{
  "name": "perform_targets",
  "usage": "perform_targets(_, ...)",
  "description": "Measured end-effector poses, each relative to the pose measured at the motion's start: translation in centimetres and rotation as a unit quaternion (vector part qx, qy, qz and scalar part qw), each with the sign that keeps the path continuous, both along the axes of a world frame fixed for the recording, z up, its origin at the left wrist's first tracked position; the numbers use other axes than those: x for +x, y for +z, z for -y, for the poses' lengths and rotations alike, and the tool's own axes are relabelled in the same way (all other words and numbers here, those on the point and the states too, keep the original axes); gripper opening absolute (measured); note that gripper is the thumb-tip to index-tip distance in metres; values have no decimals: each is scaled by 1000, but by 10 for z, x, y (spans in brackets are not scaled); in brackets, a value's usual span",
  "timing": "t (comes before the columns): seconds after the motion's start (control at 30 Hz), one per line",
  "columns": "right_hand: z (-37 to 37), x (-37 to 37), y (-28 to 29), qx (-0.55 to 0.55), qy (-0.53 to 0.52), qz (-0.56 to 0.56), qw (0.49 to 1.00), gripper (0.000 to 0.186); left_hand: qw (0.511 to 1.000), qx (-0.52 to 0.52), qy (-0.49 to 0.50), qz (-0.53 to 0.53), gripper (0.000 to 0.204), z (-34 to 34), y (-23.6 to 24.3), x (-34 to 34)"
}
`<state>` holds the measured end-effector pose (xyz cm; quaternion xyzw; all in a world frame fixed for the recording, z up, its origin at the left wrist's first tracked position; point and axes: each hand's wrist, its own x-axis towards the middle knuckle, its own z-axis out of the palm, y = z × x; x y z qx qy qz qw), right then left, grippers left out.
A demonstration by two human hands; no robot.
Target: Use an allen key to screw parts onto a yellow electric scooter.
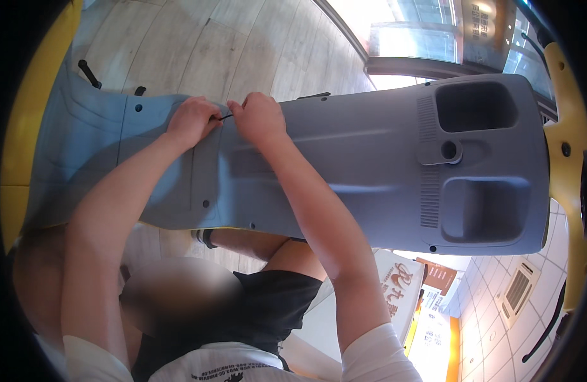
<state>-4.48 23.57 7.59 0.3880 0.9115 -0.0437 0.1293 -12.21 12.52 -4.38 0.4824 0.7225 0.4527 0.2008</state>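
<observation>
My left hand [195, 124] is closed on one end of a thin black piece [226, 117] near the upper edge of a scooter's grey plastic panel [331, 165]. Just to its right, my right hand [258, 118] has curled fingers, with the thumb and fingertips at the other end of that piece; what exactly they grip is too small to make out. Both hands lie over a seam in the panel. Round dark fastener spots [205, 204] dot the panel, and two recessed pockets [475, 108] with a hook [438, 156] between them are at its right.
A yellow body section [16, 191] borders the panel at left, and a yellow handlebar section [567, 146] at right. Wood-look floor [153, 44] shows above, a glass door [414, 38] at top right. My bare legs [249, 242] are below the panel, beside a white sign box [389, 286].
</observation>
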Motion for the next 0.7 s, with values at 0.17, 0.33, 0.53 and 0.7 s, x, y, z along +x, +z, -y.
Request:
perform_targets(0.17,-11,7,-19,-125,-70,4,990,23,1000,-5,9,12,13,-2,-3,1)
perform_targets(0.33,4,-1,-13,-56,82,0,995,24,1000,9,16,18,15,1,-8,0)
perform_targets(0.53,5,10,-21,-72,26,-42,996,17,1000,6,5,-1,14,2,-4,-2)
perform_targets(0.7,6,14,-25,17,177,-14,984,18,1000,24,5,7,13,-2,-6,1)
